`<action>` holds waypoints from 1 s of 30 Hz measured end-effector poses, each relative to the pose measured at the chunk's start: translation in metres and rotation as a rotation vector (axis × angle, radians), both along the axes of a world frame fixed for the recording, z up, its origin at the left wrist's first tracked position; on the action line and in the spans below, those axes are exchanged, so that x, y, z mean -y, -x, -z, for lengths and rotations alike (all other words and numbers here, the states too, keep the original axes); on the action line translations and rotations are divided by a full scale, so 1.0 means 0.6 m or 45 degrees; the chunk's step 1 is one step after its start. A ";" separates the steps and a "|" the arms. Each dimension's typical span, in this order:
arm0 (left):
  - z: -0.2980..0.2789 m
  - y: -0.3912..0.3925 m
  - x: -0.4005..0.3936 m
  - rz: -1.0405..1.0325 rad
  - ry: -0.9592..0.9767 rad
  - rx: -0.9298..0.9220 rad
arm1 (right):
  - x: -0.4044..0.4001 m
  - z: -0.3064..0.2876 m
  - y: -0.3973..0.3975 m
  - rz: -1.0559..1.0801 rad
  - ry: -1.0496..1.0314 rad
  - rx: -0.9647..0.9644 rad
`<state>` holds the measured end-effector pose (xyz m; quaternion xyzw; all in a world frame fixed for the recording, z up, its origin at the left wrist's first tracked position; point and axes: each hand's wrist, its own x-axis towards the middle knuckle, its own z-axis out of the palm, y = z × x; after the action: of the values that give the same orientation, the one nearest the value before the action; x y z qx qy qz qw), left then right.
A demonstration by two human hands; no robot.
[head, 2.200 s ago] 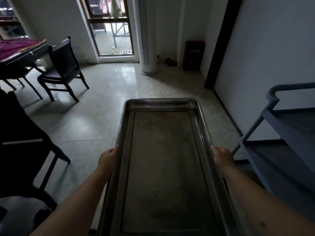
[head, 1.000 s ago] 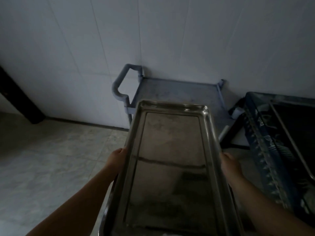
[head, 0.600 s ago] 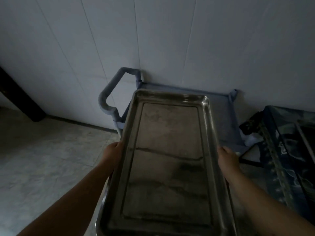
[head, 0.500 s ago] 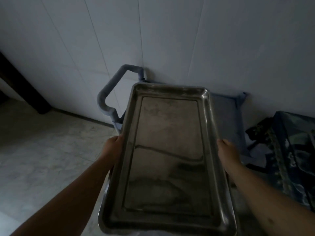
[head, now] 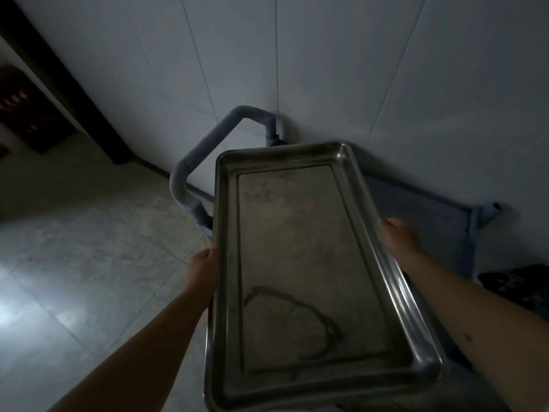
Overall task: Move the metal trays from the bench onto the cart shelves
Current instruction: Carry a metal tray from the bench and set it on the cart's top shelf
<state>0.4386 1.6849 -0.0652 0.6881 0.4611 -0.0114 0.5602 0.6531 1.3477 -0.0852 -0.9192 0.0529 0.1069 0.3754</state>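
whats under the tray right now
The cart's top shelf shows past the tray's right edge, its handle at the left. Whatever lies directly beneath the tray is hidden.

The tray fills the middle of the view, long edges gripped by the left hand and the right hand, and it hangs over the cart. The cart's top shelf shows bare to the right of the tray. The wall stands right behind the cart, closing off the far side. The cart's tube handle loops up at the left end, just beside the tray's far left corner. Open floor lies to the left. A dark thing crowds the right edge; what it is, hard to tell.
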 end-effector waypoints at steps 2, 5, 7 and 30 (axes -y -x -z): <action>0.003 -0.006 0.007 -0.014 0.025 -0.023 | -0.002 0.005 -0.022 -0.052 0.028 -0.016; 0.009 -0.015 0.013 -0.054 0.023 -0.040 | -0.009 0.013 -0.041 -0.083 0.063 -0.021; 0.015 -0.014 0.016 -0.069 0.019 -0.046 | -0.012 0.021 -0.043 -0.111 0.074 -0.029; 0.028 0.094 -0.059 0.762 0.698 0.067 | -0.145 -0.004 0.549 1.269 -0.332 0.266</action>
<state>0.3821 1.7203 -0.0820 0.6171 0.2057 -0.2790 0.7065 0.3240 1.4344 -0.0827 -0.7339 0.4322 -0.1713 0.4951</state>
